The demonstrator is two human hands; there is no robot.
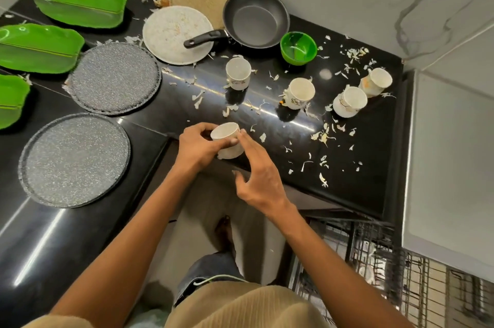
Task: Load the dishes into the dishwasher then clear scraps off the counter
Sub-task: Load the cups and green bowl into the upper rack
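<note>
Left hand [197, 148] grips white cup [227, 140] (markings unreadable); right hand [256, 170] beside.

Bright overhead light — glare streaks, wide-angle edge distortion

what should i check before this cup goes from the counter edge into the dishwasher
1. Grip: left hand curls round the white cup at the counter edge: ok.
2. Right hand: fingers straight, tips touching the cup's side, holding nothing: ok, free to help.
3. Cup contents: its inside is hardly visible from this angle: cannot tell.
4. Dishwasher rack: pulled out at lower right, wires visible, free slot unclear: cannot tell.
5. Path: scraps lie right of the cup, nothing tall in between: ok.
6. Remaining dishes: four more cups, pan and plates not loaded: not ok.
</note>
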